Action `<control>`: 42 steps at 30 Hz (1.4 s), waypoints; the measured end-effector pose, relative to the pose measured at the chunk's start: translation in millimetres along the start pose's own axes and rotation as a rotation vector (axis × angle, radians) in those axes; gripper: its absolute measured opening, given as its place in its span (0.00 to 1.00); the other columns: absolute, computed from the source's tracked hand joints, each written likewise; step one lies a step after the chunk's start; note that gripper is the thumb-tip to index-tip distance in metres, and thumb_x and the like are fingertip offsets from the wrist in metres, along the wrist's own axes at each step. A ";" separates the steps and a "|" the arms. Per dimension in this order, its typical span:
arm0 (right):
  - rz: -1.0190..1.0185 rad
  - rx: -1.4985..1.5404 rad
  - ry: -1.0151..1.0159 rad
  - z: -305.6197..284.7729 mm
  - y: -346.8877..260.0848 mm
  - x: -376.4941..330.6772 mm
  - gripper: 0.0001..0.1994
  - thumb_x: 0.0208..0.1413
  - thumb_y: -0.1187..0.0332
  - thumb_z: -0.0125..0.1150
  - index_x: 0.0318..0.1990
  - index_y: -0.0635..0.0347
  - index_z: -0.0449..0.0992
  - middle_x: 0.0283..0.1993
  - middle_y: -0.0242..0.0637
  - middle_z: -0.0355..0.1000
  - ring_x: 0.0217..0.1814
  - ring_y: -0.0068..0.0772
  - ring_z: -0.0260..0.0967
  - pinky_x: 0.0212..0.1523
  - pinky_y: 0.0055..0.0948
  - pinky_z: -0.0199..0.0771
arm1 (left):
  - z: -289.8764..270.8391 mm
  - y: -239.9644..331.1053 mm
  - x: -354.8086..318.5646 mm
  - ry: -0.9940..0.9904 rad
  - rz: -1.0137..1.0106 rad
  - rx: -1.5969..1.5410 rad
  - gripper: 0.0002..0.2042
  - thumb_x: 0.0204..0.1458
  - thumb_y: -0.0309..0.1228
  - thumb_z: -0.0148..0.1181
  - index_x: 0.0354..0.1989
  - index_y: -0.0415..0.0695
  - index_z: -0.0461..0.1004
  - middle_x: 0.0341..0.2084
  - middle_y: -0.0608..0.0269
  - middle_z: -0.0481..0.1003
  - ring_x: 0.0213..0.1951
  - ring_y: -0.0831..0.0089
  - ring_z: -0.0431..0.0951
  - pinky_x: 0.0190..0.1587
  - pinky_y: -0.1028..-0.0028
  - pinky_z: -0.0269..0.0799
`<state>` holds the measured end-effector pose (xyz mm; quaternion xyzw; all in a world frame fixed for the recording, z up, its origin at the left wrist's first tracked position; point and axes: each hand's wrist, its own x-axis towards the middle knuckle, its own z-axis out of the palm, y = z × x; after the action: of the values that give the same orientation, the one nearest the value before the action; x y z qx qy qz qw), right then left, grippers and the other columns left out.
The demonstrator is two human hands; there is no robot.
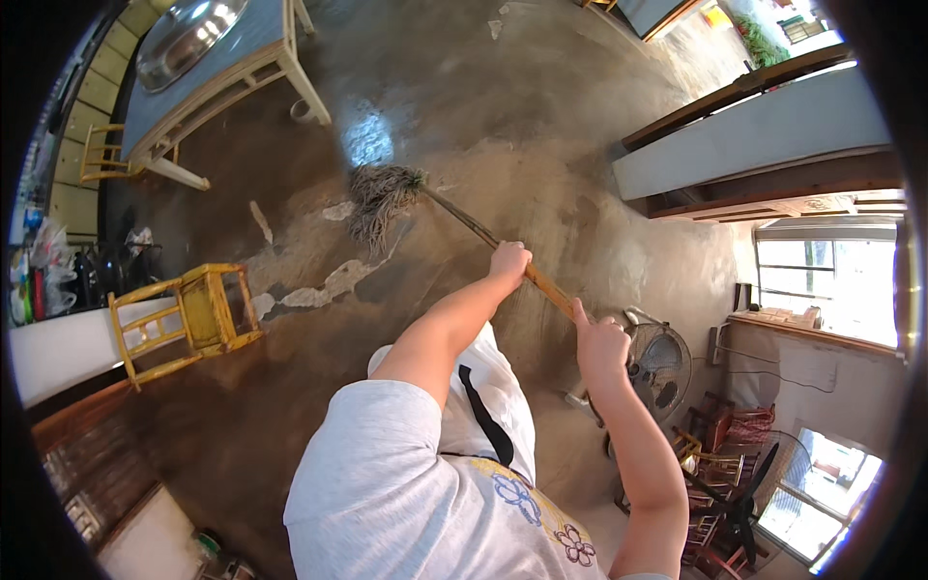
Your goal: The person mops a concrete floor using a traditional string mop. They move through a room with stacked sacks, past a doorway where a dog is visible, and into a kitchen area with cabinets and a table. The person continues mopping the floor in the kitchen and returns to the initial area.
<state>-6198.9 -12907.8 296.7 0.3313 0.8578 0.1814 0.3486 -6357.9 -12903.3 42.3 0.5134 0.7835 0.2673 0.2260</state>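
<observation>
A string mop (385,200) with a grey, stringy head lies against the brown floor ahead of me, left of the picture's middle. Its wooden handle slants back toward my right side. Partway down the handle, my left hand (509,265) is closed around the wood. My right hand (601,346) grips the upper end, with the thumb lying along the handle. The end of the handle is hidden inside the right fist. Around the mop head the floor (561,184) looks damp, with pale worn patches and a bright reflection just beyond.
A yellow wooden chair (208,314) stands at the left. Beyond it is a blue-topped table (208,82) bearing a shiny metal basin (188,43). To my right are a fan (659,372) and several stacked chairs (720,464). A doorway (715,48) opens at the far right.
</observation>
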 end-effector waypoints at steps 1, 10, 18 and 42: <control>0.057 -0.047 0.063 -2.0 6.9 19.0 0.20 0.55 0.67 0.49 0.57 0.42 0.65 0.32 0.41 0.70 0.31 0.35 0.72 0.23 0.35 0.71 | 5.8 6.0 27.9 -0.013 0.068 0.038 0.06 0.37 0.24 0.61 0.23 0.50 0.73 0.30 0.60 0.70 0.40 0.61 0.71 0.46 0.59 0.64; 0.108 -0.113 0.159 93.4 15.9 154.4 0.12 0.51 0.67 0.53 0.42 0.59 0.67 0.31 0.35 0.67 0.31 0.34 0.70 0.21 0.28 0.71 | 30.3 22.3 96.1 -0.077 0.332 0.047 0.15 0.35 0.39 0.69 0.28 0.47 0.72 0.31 0.58 0.72 0.38 0.58 0.74 0.43 0.62 0.69; -0.186 -0.017 0.244 106.3 -2.0 109.8 0.27 0.52 0.67 0.51 0.62 0.44 0.60 0.32 0.40 0.66 0.23 0.33 0.67 0.15 0.33 0.69 | 20.5 19.9 47.6 -0.200 0.276 0.120 0.16 0.34 0.42 0.69 0.28 0.47 0.72 0.30 0.59 0.73 0.39 0.60 0.75 0.49 0.58 0.68; -1.013 -0.025 -0.040 -29.5 -200.5 22.5 0.22 0.59 0.66 0.45 0.60 0.30 0.60 0.36 0.41 0.71 0.35 0.41 0.75 0.27 0.31 0.73 | -44.0 -96.3 -290.3 0.095 -0.561 -0.136 0.12 0.37 0.36 0.66 0.30 0.47 0.73 0.34 0.57 0.70 0.39 0.58 0.73 0.41 0.63 0.70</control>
<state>-6320.8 -13037.8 197.6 -0.1273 0.9016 -0.0065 0.4134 -6343.9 -13211.8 36.0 0.2472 0.8848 0.2700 0.2883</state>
